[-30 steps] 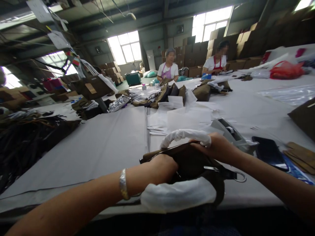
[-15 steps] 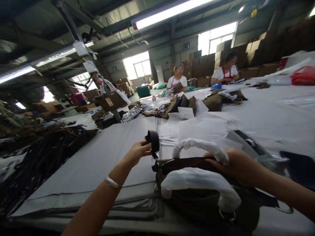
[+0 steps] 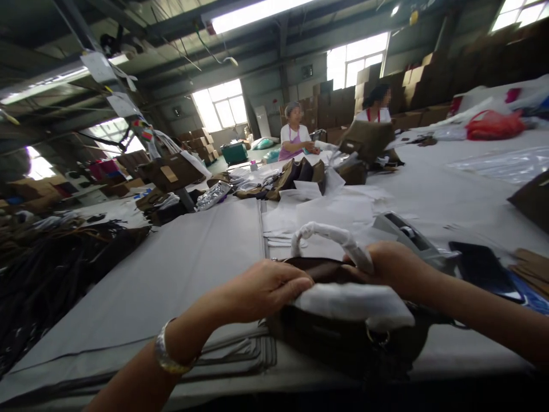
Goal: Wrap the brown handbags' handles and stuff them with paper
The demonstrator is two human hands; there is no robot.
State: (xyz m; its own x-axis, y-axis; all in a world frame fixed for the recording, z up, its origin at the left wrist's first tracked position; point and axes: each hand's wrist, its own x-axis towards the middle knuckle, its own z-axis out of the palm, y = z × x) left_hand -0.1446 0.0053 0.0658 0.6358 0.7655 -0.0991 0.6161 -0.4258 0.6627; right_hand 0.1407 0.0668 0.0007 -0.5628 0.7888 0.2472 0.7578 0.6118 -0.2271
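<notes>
Dark brown, one open bag (image 3: 338, 343) sits at the lower centre of the head view on the pale table (image 3: 210, 257), with two white-wrapped handles (image 3: 351, 303). Two hands meet it: the left hand (image 3: 261, 289), palm down from the lower left, has thumb and fingers together at the opening, whether pinching cloth I cannot tell; the right hand (image 3: 392, 263), from the lower right, is clamped on the far edge. One phone (image 3: 484, 269) lies at right, two people (image 3: 294, 140) upper centre
</notes>
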